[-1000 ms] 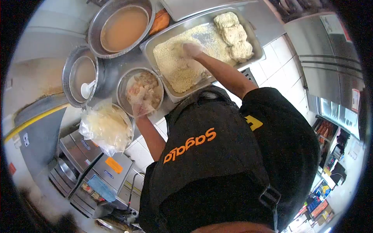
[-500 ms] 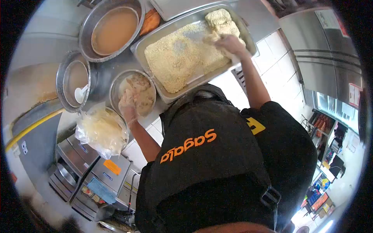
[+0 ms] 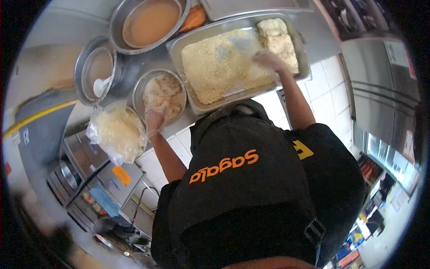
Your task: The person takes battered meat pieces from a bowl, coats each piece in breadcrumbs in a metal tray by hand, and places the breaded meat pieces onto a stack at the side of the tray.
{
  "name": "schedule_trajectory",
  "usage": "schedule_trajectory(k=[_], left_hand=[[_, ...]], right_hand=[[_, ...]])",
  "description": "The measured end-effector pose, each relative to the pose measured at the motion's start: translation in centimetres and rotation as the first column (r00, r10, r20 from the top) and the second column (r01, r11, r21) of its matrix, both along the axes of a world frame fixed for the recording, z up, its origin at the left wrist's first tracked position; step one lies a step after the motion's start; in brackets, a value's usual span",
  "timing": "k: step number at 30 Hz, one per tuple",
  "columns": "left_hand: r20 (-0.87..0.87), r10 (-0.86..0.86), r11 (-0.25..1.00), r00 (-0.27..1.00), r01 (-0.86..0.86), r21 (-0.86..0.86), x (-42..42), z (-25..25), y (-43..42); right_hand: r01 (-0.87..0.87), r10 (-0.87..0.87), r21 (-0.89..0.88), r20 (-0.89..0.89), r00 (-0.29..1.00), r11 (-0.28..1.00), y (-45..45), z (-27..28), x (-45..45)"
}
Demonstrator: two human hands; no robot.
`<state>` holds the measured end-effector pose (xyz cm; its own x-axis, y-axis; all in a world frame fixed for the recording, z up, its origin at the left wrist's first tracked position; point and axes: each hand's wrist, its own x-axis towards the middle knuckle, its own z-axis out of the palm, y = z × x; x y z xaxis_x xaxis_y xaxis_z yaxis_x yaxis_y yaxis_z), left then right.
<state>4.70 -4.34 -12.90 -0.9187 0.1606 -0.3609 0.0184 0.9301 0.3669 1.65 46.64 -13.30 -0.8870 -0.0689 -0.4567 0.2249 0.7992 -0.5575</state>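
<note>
Right hand (image 3: pixel 268 61) over the metal tray (image 3: pixel 303 54), just left of the crumb-coated pieces (image 3: pixel 282 48), which form a row along the tray's right end, long axis running with that end wall; right is the nearer hand. Left hand (image 3: pixel 155 121) in the bowl (image 3: pixel 137 95) left of the tray, fingers at the pale pieces (image 3: pixel 165 99). Grips: right blurred, left partly hidden; cannot tell whether either holds anything.
</note>
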Motion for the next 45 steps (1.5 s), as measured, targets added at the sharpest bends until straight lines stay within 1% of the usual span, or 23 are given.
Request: schedule_trajectory(k=[2,3,6,7,8,11,13,14,16,17,18,20,22,23,25,27,30,36,37,38,40,43,45], left_hand=[[-0.072,-0.008,0.999,0.997,0.005,-0.05,-0.2,2.2,1.6],[-0.1,0.002,0.998,0.995,-0.009,-0.068,-0.2,2.5,1.9],[-0.279,0.119,0.988,0.953,-0.142,-0.064,0.3,1.8,1.7],[-0.421,0.149,0.981,0.895,-0.187,-0.05,0.6,2.2,2.4],[-0.552,0.169,0.974,0.817,-0.223,-0.033,1.0,3.0,3.1],[-0.469,0.078,0.979,0.879,-0.158,-0.132,0.2,7.3,5.2],[-0.446,0.231,0.973,0.865,-0.216,0.086,0.1,11.2,7.6],[-0.423,0.303,0.951,0.854,-0.241,0.196,0.2,12.2,8.3],[-0.487,0.265,0.964,0.832,-0.21,0.164,-0.2,9.7,6.0],[-0.518,0.241,0.97,0.821,-0.191,0.15,-0.5,9.5,5.9],[-0.457,0.319,0.94,0.83,-0.215,0.266,-0.5,9.3,5.8],[-0.302,0.446,0.833,0.843,-0.268,0.484,-0.6,11.3,7.3],[-0.415,0.292,0.949,0.862,-0.209,0.234,-1.1,11.7,7.8],[-0.455,0.205,0.979,0.866,-0.18,0.098,-1.2,12.3,8.1],[-0.511,0.155,0.988,0.845,-0.135,0.077,-1.6,13.8,10.7],[-0.566,-0.006,1.0,0.824,-0.002,-0.014,-2.8,15.3,13.5],[-0.39,0.084,0.879,0.917,0.116,0.462,-5.3,16.0,17.7],[-0.348,-0.154,0.942,0.925,0.244,0.231,-7.9,4.3,18.9],[-0.443,-0.184,0.933,0.877,0.297,0.201,-6.8,5.8,19.3],[-0.536,-0.209,0.926,0.818,0.343,0.161,-5.7,7.3,19.6],[-0.447,-0.136,0.886,0.884,0.311,0.345,-5.1,5.9,17.9],[-0.414,0.133,0.901,0.9,0.065,0.429,-3.3,7.7,15.3],[-0.48,0.135,0.976,0.867,-0.032,0.216,-2.8,6.4,11.9]], right_hand=[[-0.289,0.268,-0.29,-0.108,0.957,0.912,-2.3,-7.9,-0.5],[-0.432,0.323,-0.46,-0.299,0.898,0.776,-3.1,-11.2,-0.7],[-0.091,0.107,-0.202,0.071,0.992,0.975,-10.5,-3.5,-3.4],[-0.106,0.086,-0.178,-0.114,0.99,0.978,-11.4,-5.7,-4.1],[-0.099,0.078,-0.333,-0.076,0.994,0.938,-12.6,-5.7,-4.5],[0.051,0.081,-0.757,0.135,0.987,0.652,-17.1,-5.7,-5.3],[0.306,0.17,-0.902,0.367,0.914,0.304,-19.7,-6.2,-5.2],[0.277,0.19,-0.882,0.368,0.91,0.38,-20.0,-6.6,-5.3],[0.22,0.218,-0.824,0.379,0.9,0.523,-20.2,-7.8,-5.3],[-0.052,0.286,-0.795,0.156,0.946,0.604,-19.7,-8.8,-5.3],[-0.311,0.372,-0.688,-0.063,0.926,0.656,-18.6,-9.7,-5.5],[-0.538,0.466,-0.382,-0.269,0.843,0.752,-16.3,-9.0,-5.1],[-0.508,0.461,-0.099,-0.3,0.835,0.856,-13.6,-6.7,-4.9],[-0.498,0.442,-0.072,-0.364,0.82,0.864,-12.2,-6.1,-4.4],[-0.471,0.405,-0.016,-0.484,0.776,0.882,-9.2,-4.7,-3.4],[-0.263,0.202,-0.238,-0.252,0.946,0.935,-7.1,-2.7,-3.1],[-0.044,-0.008,-0.454,-0.113,0.994,0.89,-4.8,-4.5,-2.5],[0.146,-0.168,-0.537,0.008,0.986,0.831,-4.1,-5.0,-2.1],[0.226,-0.247,-0.547,0.037,0.968,0.806,-4.4,-4.9,-2.0],[0.216,-0.238,-0.378,-0.011,0.971,0.9,-4.6,-4.1,-2.3],[0.183,-0.182,0.001,-0.089,0.979,0.983,-4.6,-2.3,-3.3],[0.395,-0.476,-0.344,-0.191,0.858,0.852,-4.5,-2.2,-4.1],[0.308,-0.466,-0.441,-0.313,0.828,0.843,-3.8,-11.4,-7.0]])
